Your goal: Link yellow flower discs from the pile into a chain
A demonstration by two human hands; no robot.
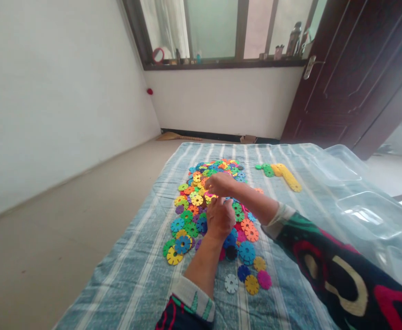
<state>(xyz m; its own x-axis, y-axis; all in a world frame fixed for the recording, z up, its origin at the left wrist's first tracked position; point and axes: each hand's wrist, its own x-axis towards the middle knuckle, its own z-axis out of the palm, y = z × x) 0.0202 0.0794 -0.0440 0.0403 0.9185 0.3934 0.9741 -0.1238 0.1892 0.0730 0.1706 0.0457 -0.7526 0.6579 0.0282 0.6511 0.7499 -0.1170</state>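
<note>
Many plastic notched discs in several colours lie heaped on a striped bed sheet. Over the middle of the heap, my left hand is closed, its fingers curled and largely turned away from view. Just beyond it, my right hand reaches in from the right with its fingers bent down toward the discs. A yellow disc shows between the two hands; whether either one grips it is unclear. To the right of the heap rests a joined piece of green and yellow discs.
Two clear plastic containers stand on the right side of the blue striped sheet. Loose discs, including a white disc, lie nearest me. Beyond the bed are a broom, a windowsill with bottles, and a dark red door.
</note>
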